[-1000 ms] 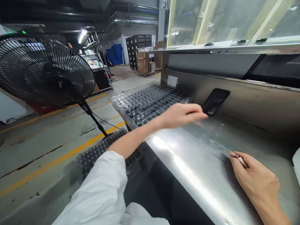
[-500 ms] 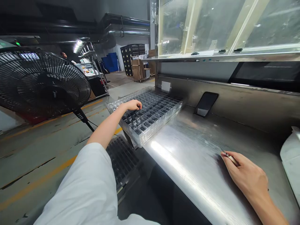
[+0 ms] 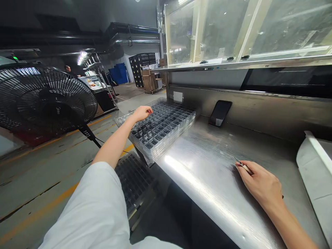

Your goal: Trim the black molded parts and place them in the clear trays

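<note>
My left hand (image 3: 141,113) is over the left part of a stack of clear plastic trays (image 3: 169,132), its fingertips pinched together. Whatever the pinch holds, if anything, is too small to make out. Rows of pockets in the top tray hold small dark parts. Above the steel bench (image 3: 204,166), my right hand (image 3: 261,183) is closed around a small knife (image 3: 245,167) with a pale handle and a thin pointed tip. The tip points away to the left, near the bench surface.
A phone (image 3: 220,113) leans against the bench's back panel. At right stands a white bin (image 3: 315,173). A black fan (image 3: 49,100) is on the left, and more dark-filled trays (image 3: 135,180) sit below the bench edge. A person (image 3: 67,69) is far back.
My left hand has lifted slightly over the tray, and the dark bit seen at its fingertips no longer shows clearly. The view has shifted; my right hand still grips the knife.
</note>
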Demonstrator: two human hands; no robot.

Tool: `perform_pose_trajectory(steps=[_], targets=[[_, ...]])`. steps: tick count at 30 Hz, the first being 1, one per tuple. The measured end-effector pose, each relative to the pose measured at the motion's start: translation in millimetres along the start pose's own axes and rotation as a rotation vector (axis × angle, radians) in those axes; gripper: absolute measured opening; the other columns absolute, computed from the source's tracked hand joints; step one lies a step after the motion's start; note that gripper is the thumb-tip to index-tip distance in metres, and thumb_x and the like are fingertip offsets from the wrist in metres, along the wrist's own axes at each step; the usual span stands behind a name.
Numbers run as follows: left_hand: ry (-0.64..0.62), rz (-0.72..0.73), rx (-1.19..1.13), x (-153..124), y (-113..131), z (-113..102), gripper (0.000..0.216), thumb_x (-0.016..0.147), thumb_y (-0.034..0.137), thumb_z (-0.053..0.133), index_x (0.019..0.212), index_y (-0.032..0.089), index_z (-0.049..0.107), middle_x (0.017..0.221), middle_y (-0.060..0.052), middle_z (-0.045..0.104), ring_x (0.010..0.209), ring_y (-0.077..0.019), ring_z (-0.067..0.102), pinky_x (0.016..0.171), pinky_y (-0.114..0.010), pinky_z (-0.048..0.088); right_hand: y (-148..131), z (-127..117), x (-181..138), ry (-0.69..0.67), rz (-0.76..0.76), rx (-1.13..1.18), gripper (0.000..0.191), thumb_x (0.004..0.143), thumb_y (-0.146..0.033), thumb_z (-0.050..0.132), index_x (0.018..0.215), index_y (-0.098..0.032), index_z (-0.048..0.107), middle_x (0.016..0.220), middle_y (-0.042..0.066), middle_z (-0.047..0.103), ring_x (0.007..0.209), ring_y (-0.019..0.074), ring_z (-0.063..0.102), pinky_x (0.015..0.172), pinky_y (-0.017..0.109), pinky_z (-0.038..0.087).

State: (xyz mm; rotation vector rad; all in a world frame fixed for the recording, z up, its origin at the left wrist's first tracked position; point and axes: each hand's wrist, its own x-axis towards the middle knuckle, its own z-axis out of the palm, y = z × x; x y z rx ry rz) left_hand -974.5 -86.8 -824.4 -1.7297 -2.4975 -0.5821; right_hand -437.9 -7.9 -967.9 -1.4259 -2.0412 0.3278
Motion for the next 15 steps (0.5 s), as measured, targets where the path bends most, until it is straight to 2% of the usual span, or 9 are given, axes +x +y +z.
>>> perform_pose_trajectory(steps=[3, 5, 7, 10, 12, 15], targets=[[0.125, 0.018, -0.06, -1.5, 13.3, -8.6, 0.036, 0.085, 0.011, 0.054, 0.109, 0.018, 0.079, 0.103, -0.004, 0.08, 0.088, -0.0176, 0.069, 0.084, -0.026, 0.05, 7.3, 6.8, 3.4, -0.004, -0.018, -0.046, 0.04, 0.089, -0.056, 0.049, 0.097, -0.029, 0.078, 0.113, 0.008, 0.077, 0.095, 0.0325, 0.07, 0.072, 0.04, 0.047], [0.225, 0.092, -0.144, -7.1, 34.4, -12.2, 0.035, 0.087, 0.012, 0.051, 0.108, 0.017, 0.078, 0.099, -0.004, 0.08, 0.086, -0.0175, 0.069, 0.084, -0.027, 0.051, 9.2, 11.8, 5.2, 0.007, -0.054, -0.091, 0.042, 0.092, -0.054, 0.048, 0.103, -0.027, 0.078, 0.112, 0.009, 0.076, 0.096, 0.032, 0.069, 0.071, 0.039, 0.046], [0.308, 0.206, -0.268, -19.2, 68.6, -11.6, 0.034, 0.089, 0.014, 0.05, 0.109, 0.016, 0.077, 0.099, -0.005, 0.079, 0.082, -0.0167, 0.069, 0.081, -0.027, 0.053, 6.5, 13.4, 3.8, 0.011, -0.116, -0.16, 0.041, 0.095, -0.048, 0.049, 0.113, -0.023, 0.078, 0.111, 0.011, 0.075, 0.099, 0.0315, 0.067, 0.076, 0.038, 0.045], [0.406, 0.382, -0.479, -46.9, 132.1, -0.7, 0.028, 0.093, 0.022, 0.055, 0.111, 0.018, 0.077, 0.097, -0.004, 0.078, 0.076, -0.0155, 0.069, 0.076, -0.027, 0.055, -3.5, 7.8, -2.5, -0.014, -0.165, -0.288, 0.037, 0.097, -0.034, 0.057, 0.125, -0.017, 0.076, 0.11, 0.015, 0.072, 0.106, 0.0319, 0.063, 0.086, 0.039, 0.044], [0.465, 0.494, -0.595, -66.0, 174.1, 15.3, 0.023, 0.095, 0.027, 0.061, 0.109, 0.021, 0.077, 0.095, -0.002, 0.077, 0.076, -0.0152, 0.07, 0.075, -0.027, 0.056, -10.0, 2.2, -6.9, -0.004, -0.149, -0.299, 0.038, 0.099, -0.03, 0.06, 0.132, -0.018, 0.073, 0.121, 0.015, 0.07, 0.114, 0.0318, 0.06, 0.092, 0.04, 0.042], [0.455, 0.666, -0.797, -93.6, 233.6, 50.5, 0.018, 0.096, 0.026, 0.065, 0.11, 0.024, 0.077, 0.091, 0.0, 0.075, 0.075, -0.0144, 0.07, 0.074, -0.026, 0.056, -13.7, -3.1, -7.5, 0.026, -0.104, -0.287, 0.038, 0.101, -0.03, 0.063, 0.137, -0.021, 0.071, 0.13, 0.012, 0.068, 0.12, 0.0287, 0.058, 0.097, 0.039, 0.041]])
